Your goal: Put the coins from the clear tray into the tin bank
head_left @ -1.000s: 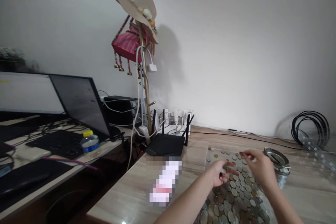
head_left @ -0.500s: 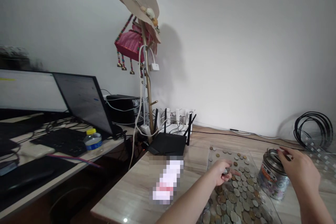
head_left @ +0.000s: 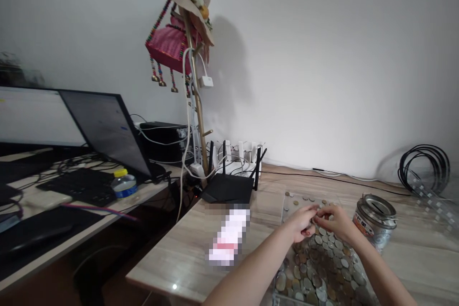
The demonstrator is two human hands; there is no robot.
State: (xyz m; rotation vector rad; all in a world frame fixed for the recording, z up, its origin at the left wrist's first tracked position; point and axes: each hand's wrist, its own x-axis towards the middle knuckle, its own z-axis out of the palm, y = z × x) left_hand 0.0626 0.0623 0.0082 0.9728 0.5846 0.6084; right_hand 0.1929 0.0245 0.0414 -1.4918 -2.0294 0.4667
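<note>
And the right hand (head_left: 335, 222) is back! Half a second ago it was at the lid of the tin (head_left: 376, 222), fingers on top; now it has swung across to meet the left hand (head_left: 303, 224), and the two come together fingertip to fingertip above the coins (head_left: 306, 283). The left has hardly shifted. Right thumb and fingers are drawn in close, nearly pinched; the left's are curled, loosely gathered. Is there a coin between them? From here I can't tell, the fingers cover it. Below, the coins lie spread over the clear tray (head_left: 291, 215), thick at the near end, scattered at the far one. The tin stands upright just beyond the tray's right side, no hand touching it. So the work has moved off the tin and is, I'd judge, at the hand-to-hand stage.
</note>
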